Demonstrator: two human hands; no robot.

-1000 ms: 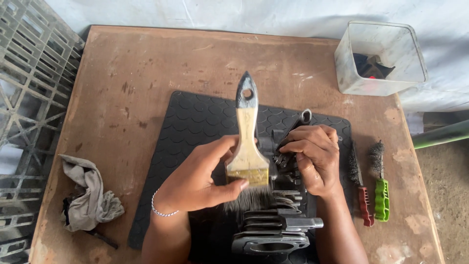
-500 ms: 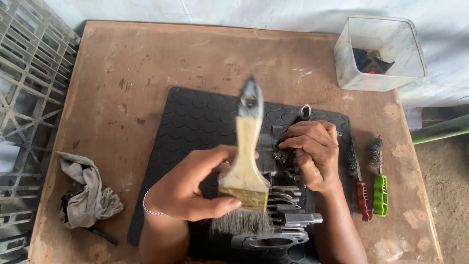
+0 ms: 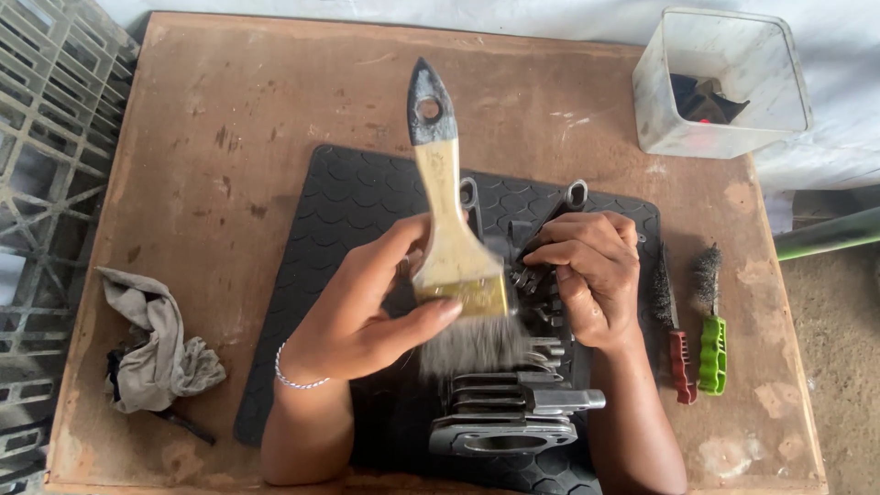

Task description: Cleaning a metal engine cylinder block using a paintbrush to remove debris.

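My left hand (image 3: 367, 312) grips a flat paintbrush (image 3: 451, 247) with a pale wooden handle, dark tip and grey bristles. The bristles rest on a dark finned metal engine part (image 3: 513, 412) lying on a black rubber mat (image 3: 339, 211). My right hand (image 3: 591, 275) clamps the upper end of that part, fingers curled over its dark metal. The brush handle points away from me, toward the far edge of the table.
The mat lies on a brown wooden table (image 3: 229, 119). Two small wire brushes, red-handled (image 3: 676, 339) and green-handled (image 3: 710, 330), lie right of the mat. A translucent plastic tub (image 3: 720, 82) stands far right. A grey rag (image 3: 151, 344) sits left. A plastic crate (image 3: 46, 137) borders the left side.
The camera view has come closer. My left hand has shifted the brush over the finned part, bristles sweeping across it. My right hand has kept its hold.
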